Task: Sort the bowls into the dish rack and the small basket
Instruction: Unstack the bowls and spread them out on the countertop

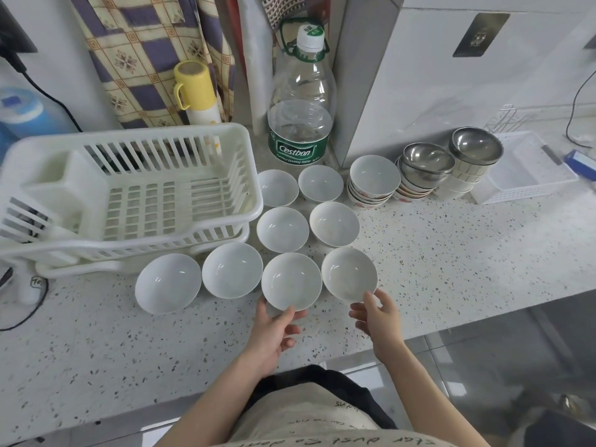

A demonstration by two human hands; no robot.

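Left hand (274, 330) pinches the near rim of a white bowl (291, 280) on the speckled counter (451, 269); right hand (377, 317), fingers apart, touches the next bowl (349, 273). 8 white bowls sit loose beside the empty dish rack (129, 195); small basket (529, 169) far right. Grip each rim firmly, lift straight up, avoid clipping neighbours.
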